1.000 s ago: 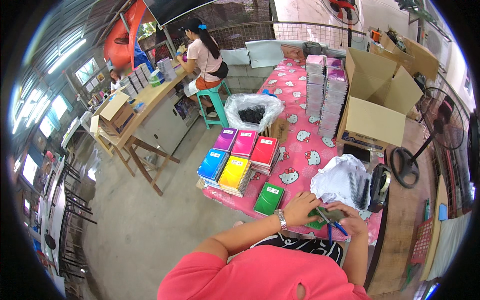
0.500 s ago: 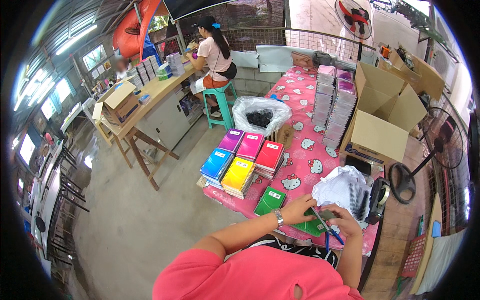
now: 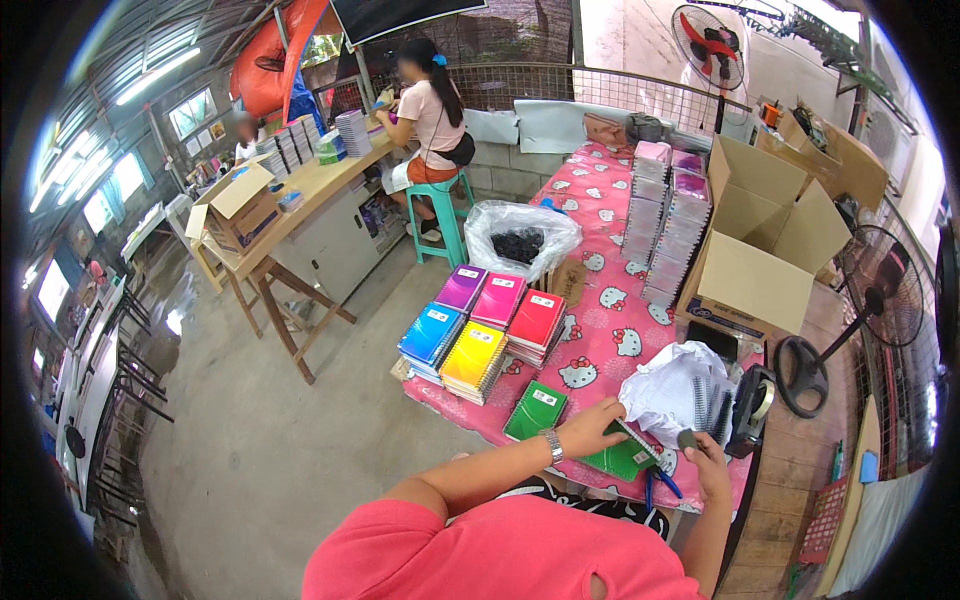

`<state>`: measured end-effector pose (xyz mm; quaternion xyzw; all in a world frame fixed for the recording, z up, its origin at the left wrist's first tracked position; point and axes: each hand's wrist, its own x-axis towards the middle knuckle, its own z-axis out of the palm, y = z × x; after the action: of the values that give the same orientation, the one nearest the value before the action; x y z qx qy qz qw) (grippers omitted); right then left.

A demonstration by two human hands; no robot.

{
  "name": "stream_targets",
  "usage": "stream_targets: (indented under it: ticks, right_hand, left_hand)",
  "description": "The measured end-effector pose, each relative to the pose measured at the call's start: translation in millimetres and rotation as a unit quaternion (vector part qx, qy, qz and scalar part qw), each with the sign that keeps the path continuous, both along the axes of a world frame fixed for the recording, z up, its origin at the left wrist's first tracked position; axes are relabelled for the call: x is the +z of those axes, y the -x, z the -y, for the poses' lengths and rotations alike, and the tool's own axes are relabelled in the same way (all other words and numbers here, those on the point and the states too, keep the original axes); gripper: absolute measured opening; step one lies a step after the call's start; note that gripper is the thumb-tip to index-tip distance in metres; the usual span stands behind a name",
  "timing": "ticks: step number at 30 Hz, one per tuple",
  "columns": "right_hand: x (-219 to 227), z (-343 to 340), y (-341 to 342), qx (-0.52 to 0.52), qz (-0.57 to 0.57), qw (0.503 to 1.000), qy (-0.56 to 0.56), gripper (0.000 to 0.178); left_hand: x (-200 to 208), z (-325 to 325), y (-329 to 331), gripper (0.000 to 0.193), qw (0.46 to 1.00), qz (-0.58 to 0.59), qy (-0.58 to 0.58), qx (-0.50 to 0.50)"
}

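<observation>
grasped a green notebook (image 3: 617,462) by its spiral edge with the curled left hand (image 3: 588,430), near the front edge of the pink tablecloth (image 3: 598,345). pinched a small dark piece (image 3: 686,439) in the narrowly closed right hand (image 3: 708,465), just apart from the notebook. had blue-handled pliers (image 3: 671,486) beside the notebook's right corner, with a crumpled white bundle (image 3: 662,393) beyond.

Green spiral notebook (image 3: 618,462) — under left hand (image 3: 588,428)
</observation>
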<state>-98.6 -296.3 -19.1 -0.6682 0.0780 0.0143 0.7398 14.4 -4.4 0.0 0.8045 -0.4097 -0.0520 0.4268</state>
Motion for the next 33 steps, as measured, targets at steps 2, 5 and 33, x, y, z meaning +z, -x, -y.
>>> stream_targets:
  ticks: [2,5,33]
  right_hand:
    - [-12.1,16.0,22.6,-0.094,-0.013,0.977,0.193,0.039]
    - [-22.3,23.9,56.1,-0.134,-0.057,0.883,0.446,0.051]
    - [-76.0,-49.4,75.1,-0.007,0.061,0.758,0.650,0.080]
  left_hand:
    - [-7.7,-2.1,0.8,0.032,1.000,0.000,0.020,0.022]
    - [-9.1,-5.0,3.8,0.024,0.990,-0.060,0.089,0.088]
    - [-18.4,-20.5,23.6,0.028,0.969,-0.076,0.126,0.200]
